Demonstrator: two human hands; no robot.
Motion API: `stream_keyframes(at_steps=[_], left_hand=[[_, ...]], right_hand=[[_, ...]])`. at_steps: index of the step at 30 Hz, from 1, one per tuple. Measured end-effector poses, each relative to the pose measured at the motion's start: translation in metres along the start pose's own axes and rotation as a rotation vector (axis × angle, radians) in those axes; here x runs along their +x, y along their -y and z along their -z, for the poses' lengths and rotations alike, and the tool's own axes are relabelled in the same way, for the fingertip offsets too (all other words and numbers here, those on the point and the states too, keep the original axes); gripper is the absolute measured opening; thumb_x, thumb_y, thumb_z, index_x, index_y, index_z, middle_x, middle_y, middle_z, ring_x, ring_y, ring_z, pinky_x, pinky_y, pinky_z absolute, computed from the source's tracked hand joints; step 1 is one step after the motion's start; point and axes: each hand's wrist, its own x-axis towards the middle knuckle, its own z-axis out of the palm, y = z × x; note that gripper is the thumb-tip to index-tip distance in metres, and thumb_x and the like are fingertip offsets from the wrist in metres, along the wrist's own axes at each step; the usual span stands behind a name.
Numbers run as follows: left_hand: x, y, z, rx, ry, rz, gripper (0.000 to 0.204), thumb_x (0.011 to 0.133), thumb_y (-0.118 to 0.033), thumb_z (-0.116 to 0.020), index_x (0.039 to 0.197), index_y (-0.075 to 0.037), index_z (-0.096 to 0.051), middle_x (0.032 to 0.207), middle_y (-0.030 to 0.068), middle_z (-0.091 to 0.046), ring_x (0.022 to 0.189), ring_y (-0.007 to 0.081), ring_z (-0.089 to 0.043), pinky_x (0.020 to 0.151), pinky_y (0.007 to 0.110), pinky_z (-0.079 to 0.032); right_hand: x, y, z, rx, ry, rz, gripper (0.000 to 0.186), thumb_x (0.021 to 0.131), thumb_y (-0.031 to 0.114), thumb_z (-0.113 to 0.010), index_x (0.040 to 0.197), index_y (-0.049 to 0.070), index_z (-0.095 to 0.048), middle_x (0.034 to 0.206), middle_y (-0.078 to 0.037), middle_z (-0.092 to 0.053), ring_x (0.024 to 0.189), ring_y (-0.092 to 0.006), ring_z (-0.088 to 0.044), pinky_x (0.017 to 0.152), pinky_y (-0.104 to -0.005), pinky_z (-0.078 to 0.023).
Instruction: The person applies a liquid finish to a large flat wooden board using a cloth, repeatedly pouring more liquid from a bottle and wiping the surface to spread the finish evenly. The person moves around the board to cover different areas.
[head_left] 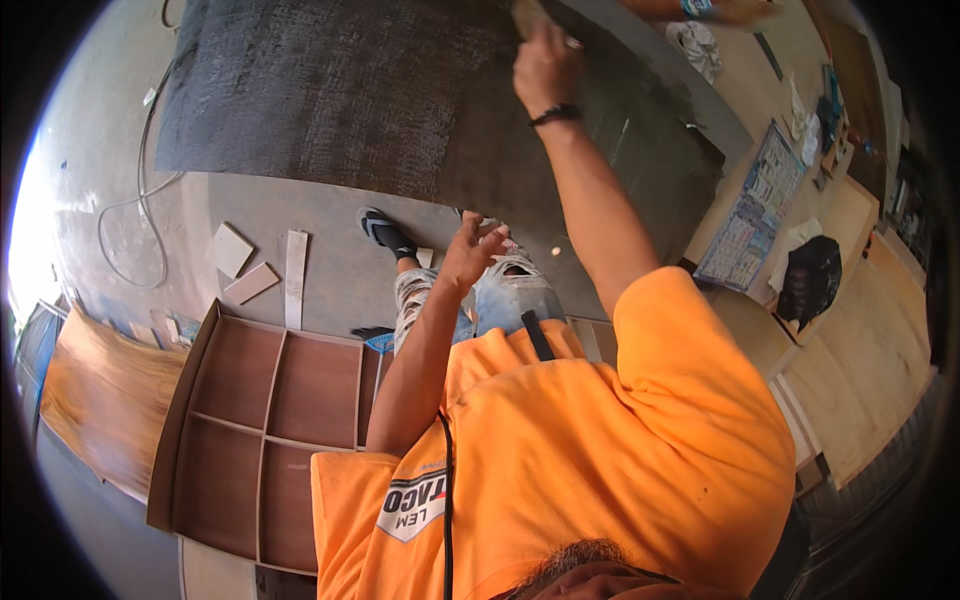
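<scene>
Dark board (320, 90): near edge runs just beyond the left hand (472, 257), fingers loosely spread; contact with the edge cannot be told. Right hand (548, 72), fingers closed around a flat tool (528, 15), at the board's far part. Gray floor (340, 265) left and nearward of the board bears a cable (143, 195) and offcuts (232, 250). Board surface patchy, streaked. Divided brown tray (315, 388) nearward-left of board; black bag (812, 280) to its right.
</scene>
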Motion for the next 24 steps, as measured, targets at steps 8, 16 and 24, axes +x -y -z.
stream_keyframes(at_steps=[8, 16, 24], left_hand=[[0.001, -0.002, 0.008, -0.055, -0.013, 0.039, 0.086, 0.088, -0.037, -0.065, 0.143, 0.009, -0.018, 0.132, 0.0189, -0.050, 0.100, 0.0225, -0.060, 0.080, 0.035, -0.049], [-0.008, 0.000, 0.027, -0.025, 0.037, 0.062, 0.080, 0.087, -0.036, -0.066, 0.143, 0.006, -0.026, 0.129, 0.0168, -0.053, 0.102, 0.0222, -0.060, 0.081, 0.035, -0.050], [-0.040, 0.030, 0.120, 0.020, -0.184, 0.129, 0.075, 0.086, -0.034, -0.067, 0.140, 0.005, -0.032, 0.124, 0.0167, -0.055, 0.103, 0.0268, -0.061, 0.079, 0.039, -0.051]], right_hand=[[0.052, 0.004, 0.009, -0.022, 0.443, -0.320, 0.028, 0.083, 0.024, -0.055, 0.100, 0.003, -0.064, 0.101, -0.020, -0.065, 0.097, -0.0374, -0.062, 0.085, -0.0481, -0.049], [0.071, 0.005, -0.015, 0.088, 0.588, -0.226, 0.033, 0.085, 0.033, -0.053, 0.111, 0.019, -0.067, 0.111, -0.014, -0.065, 0.105, -0.0360, -0.060, 0.092, -0.0476, -0.047], [-0.003, 0.022, 0.003, 0.089, 0.767, -0.008, 0.029, 0.086, 0.031, -0.054, 0.110, 0.022, -0.067, 0.108, -0.011, -0.067, 0.104, -0.0333, -0.061, 0.091, -0.0475, -0.049]])
